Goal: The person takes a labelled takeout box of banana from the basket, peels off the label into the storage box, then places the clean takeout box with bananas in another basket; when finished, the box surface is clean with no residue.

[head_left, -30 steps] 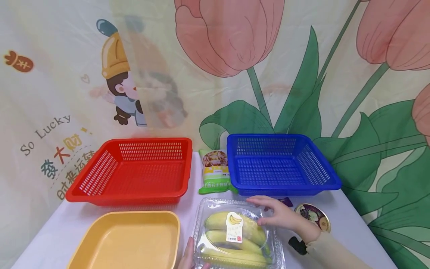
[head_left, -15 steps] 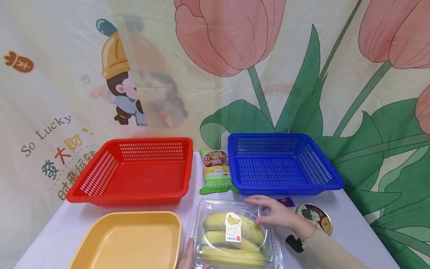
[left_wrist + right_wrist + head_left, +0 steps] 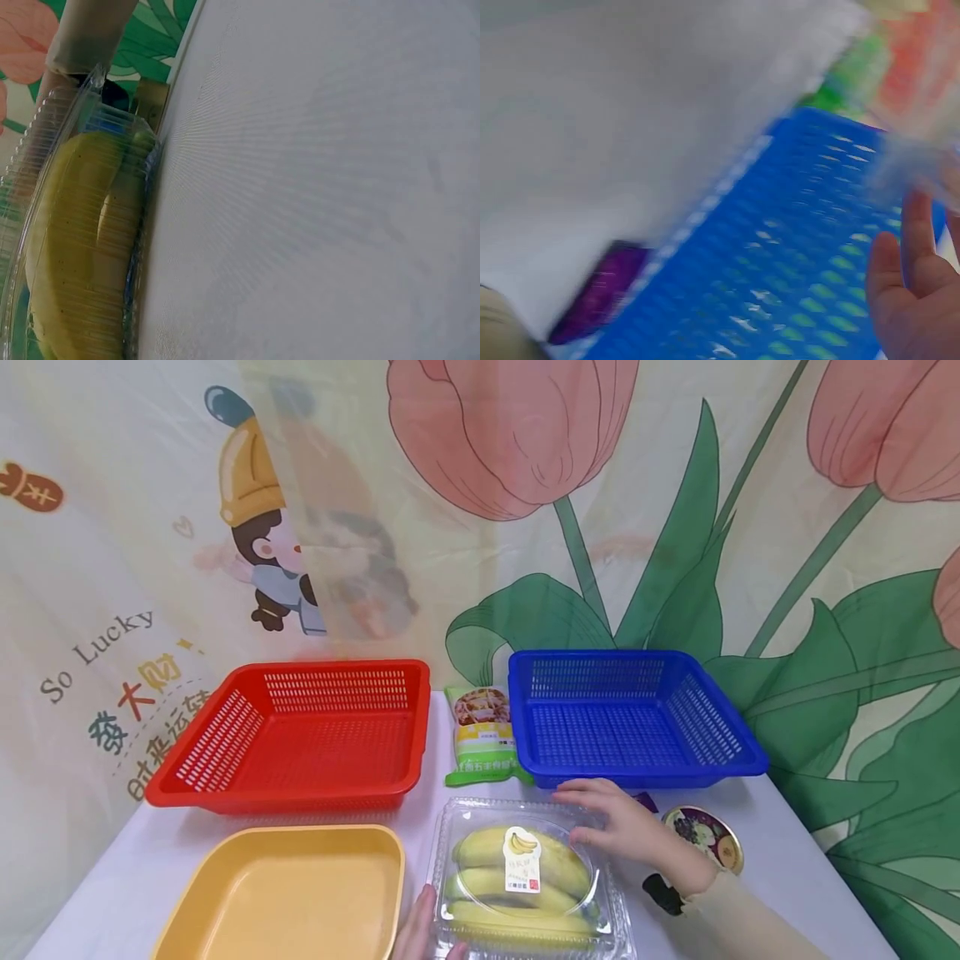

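A clear plastic box of bananas (image 3: 517, 893), with a white label on its lid, sits on the table at the front middle in the head view. In the left wrist view, the bananas (image 3: 71, 247) show through its ribbed wall. My left hand (image 3: 416, 927) is at the box's near left corner, one straight finger along its side; the rest is cut off by the frame edge. My right hand (image 3: 622, 822) is at the far right corner, fingers loosely bent at the rim. The right wrist view is blurred, showing its thumb and finger (image 3: 919, 225) apart.
A yellow tray (image 3: 288, 893) stands left of the box, and a red basket (image 3: 288, 802) behind it. Back right is a blue basket (image 3: 637, 777). A green-and-yellow food bag (image 3: 483, 735), purple packet (image 3: 647, 802) and round container (image 3: 705, 839) lie nearby.
The box has shifted very slightly left on the table. My right hand has slid a little back and right at its corner, while my left hand stays almost in place.
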The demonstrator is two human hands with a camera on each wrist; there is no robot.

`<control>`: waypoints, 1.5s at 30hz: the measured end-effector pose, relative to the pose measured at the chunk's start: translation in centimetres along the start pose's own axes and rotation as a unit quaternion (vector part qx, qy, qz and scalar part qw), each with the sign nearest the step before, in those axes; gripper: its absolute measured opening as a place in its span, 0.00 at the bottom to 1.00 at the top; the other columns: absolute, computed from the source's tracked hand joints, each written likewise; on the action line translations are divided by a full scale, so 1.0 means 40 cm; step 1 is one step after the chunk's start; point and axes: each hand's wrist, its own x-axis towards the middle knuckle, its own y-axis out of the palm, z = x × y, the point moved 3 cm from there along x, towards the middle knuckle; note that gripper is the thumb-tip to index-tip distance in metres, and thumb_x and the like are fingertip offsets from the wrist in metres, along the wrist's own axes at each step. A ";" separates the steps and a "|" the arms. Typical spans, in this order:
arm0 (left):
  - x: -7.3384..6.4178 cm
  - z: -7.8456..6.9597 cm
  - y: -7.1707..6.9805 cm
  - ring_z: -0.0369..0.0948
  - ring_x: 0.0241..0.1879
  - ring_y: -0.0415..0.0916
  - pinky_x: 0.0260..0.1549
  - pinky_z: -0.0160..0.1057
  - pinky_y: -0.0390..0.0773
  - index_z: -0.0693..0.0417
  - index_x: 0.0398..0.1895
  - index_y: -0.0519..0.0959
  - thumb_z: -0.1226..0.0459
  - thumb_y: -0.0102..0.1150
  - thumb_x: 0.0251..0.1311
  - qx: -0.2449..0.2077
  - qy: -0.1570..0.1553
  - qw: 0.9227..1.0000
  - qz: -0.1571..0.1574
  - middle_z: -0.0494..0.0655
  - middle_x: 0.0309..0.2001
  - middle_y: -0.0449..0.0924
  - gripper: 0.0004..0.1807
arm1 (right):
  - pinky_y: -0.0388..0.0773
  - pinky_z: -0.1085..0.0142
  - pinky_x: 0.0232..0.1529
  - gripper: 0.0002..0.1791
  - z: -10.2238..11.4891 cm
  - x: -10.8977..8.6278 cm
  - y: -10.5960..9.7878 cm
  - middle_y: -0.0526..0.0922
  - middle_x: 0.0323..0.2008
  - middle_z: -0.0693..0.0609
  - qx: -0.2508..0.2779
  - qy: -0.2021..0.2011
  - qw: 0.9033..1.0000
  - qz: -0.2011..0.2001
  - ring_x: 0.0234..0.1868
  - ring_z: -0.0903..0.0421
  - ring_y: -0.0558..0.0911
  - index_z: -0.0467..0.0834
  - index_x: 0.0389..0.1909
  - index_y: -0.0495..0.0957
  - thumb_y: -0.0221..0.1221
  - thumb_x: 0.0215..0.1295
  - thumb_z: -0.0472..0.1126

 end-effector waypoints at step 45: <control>0.081 -0.054 -0.029 0.17 0.60 0.48 0.24 0.30 0.77 0.60 0.62 0.64 0.67 0.69 0.41 0.024 -0.173 0.984 0.042 0.64 0.52 0.68 0.40 | 0.66 0.48 0.56 0.25 0.191 0.015 0.049 0.79 0.50 0.49 -0.023 0.180 0.983 0.018 0.53 0.48 0.73 0.42 0.50 0.76 0.64 0.50 0.45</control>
